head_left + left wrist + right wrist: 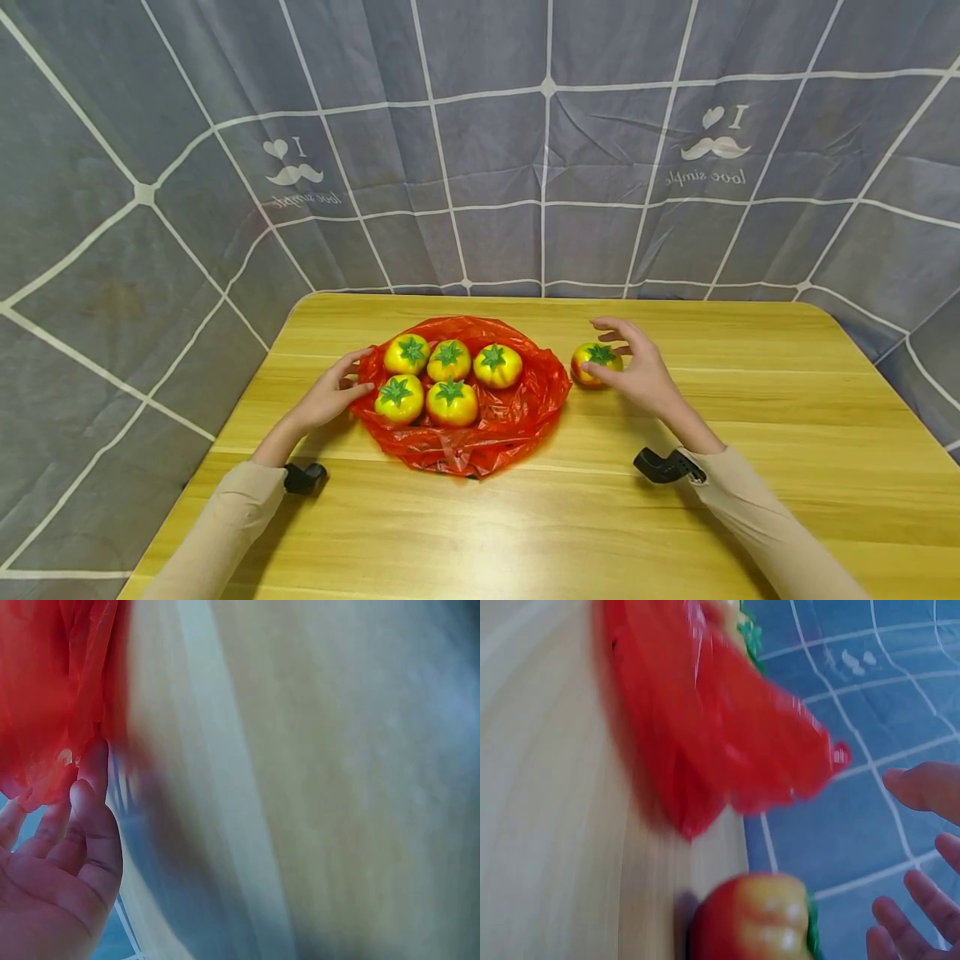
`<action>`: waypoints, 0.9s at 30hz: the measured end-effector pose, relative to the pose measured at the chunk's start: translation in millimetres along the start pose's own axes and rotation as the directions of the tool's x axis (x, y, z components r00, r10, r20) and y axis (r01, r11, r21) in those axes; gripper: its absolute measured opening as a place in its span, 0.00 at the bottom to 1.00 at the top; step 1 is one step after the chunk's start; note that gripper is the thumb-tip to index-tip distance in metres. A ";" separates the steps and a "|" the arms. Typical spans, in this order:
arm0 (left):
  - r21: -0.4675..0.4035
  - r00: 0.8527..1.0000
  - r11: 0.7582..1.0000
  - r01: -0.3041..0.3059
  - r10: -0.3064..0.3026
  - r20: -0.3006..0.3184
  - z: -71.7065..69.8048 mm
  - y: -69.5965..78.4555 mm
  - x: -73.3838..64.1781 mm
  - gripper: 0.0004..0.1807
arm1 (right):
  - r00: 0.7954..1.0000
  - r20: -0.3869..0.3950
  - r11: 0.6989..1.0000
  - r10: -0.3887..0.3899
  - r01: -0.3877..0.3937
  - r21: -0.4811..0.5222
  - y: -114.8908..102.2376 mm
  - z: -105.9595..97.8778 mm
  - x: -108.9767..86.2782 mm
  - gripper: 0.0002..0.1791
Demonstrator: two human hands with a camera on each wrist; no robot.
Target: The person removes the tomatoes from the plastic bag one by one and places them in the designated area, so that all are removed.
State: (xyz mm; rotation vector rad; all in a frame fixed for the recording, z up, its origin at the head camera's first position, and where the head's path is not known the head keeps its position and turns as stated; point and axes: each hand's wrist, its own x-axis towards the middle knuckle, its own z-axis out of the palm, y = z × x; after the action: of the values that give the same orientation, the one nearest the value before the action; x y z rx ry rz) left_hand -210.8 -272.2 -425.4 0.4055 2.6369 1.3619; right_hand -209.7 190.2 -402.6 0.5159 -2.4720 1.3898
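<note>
A red plastic bag [517, 417] lies spread open on the table, with several shiny yellow-red tomatoes [452, 403] grouped in it, each topped by a green star-shaped calyx. My left hand [330, 396] holds the bag's left edge; in the left wrist view its fingertips are partly behind the red film. Just right of the bag, on the bare table, sits a single tomato [585, 358]. Around and above it my right hand [639, 371] is spread, thumb in front and fingers behind. The right wrist view shows a gap between that hand and the tomato [754, 919].
The wooden table [480, 533] extends to both sides and toward me. Behind it and at its sides hangs a grey curtain [495, 150] with white grid lines. A black strap device sits on each wrist, beside beige sleeves [240, 500].
</note>
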 end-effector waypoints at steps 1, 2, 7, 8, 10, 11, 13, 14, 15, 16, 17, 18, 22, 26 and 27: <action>-0.001 1.000 1.000 0.001 -0.001 0.000 0.1 0.2 -0.1 0.32 | 1.000 0.002 1.000 -0.005 0.005 0.004 -2.9 2.1 -0.1 0.33; -0.002 1.000 1.000 0.003 -0.003 0.000 0.2 0.5 -0.2 0.32 | 1.000 0.005 1.000 -0.010 0.010 0.011 -6.2 4.1 -0.4 0.33; 0.000 1.000 1.000 0.009 -0.009 -0.002 0.4 1.4 -0.7 0.32 | 0.999 0.026 0.999 -0.026 0.025 0.040 -19.2 13.3 0.3 0.34; 0.001 1.000 1.000 0.009 -0.009 -0.003 0.5 1.6 -0.8 0.32 | 0.999 0.029 0.999 -0.028 0.027 0.043 -21.5 15.1 0.4 0.34; 0.001 1.000 1.000 0.009 -0.008 -0.004 0.5 1.7 -1.0 0.32 | 0.999 0.034 0.998 -0.037 0.035 0.044 -25.6 19.6 0.8 0.33; 0.001 1.000 1.000 0.008 -0.008 -0.004 0.5 1.7 -1.1 0.32 | 0.998 0.037 0.998 -0.044 0.042 0.044 -27.5 22.0 0.9 0.33; 0.000 1.000 1.000 0.009 -0.009 -0.003 0.6 2.0 -1.3 0.32 | 0.997 0.042 0.997 -0.057 0.055 0.046 -31.4 27.0 1.1 0.32; 0.001 1.000 1.000 0.011 -0.011 -0.003 0.7 2.3 -1.4 0.32 | 0.997 0.045 0.997 -0.066 0.064 0.045 -33.3 29.5 1.0 0.32; 0.002 1.000 1.000 0.011 -0.011 -0.003 0.8 2.5 -1.4 0.32 | 0.996 0.048 0.996 -0.073 0.071 0.045 -35.0 31.9 0.9 0.32; 0.002 1.000 1.000 0.012 -0.012 -0.003 0.8 2.7 -1.4 0.32 | 0.996 0.051 0.996 -0.076 0.074 0.047 -36.7 34.1 0.8 0.32; 0.004 1.000 1.000 0.012 -0.012 -0.002 0.8 2.8 -1.3 0.32 | 0.995 0.055 0.996 -0.080 0.077 0.050 -38.3 36.3 0.8 0.32; 0.004 1.000 1.000 0.014 -0.014 -0.002 0.9 3.0 -1.3 0.32 | 0.995 0.058 0.995 -0.081 0.078 0.054 -39.9 38.4 0.8 0.32; 0.005 1.000 1.000 0.011 -0.010 -0.002 1.0 3.0 -1.2 0.32 | 0.993 0.080 0.995 -0.086 0.081 0.064 -42.7 46.4 1.2 0.32; 0.003 1.000 1.000 0.008 -0.008 -0.005 1.1 2.7 -1.4 0.32 | 0.991 0.100 0.993 -0.091 0.083 0.080 -44.2 54.2 0.6 0.32; 0.003 1.000 1.000 0.008 -0.008 -0.005 1.1 2.6 -1.5 0.32 | 0.990 0.105 0.993 -0.089 0.080 0.088 -44.8 56.0 0.3 0.33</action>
State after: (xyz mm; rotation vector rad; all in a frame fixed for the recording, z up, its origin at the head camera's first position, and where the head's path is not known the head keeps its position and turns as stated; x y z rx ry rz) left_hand -208.7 -270.4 -423.9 0.3926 2.6416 1.3592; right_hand -193.7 120.6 -396.6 0.7243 -2.4516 1.4726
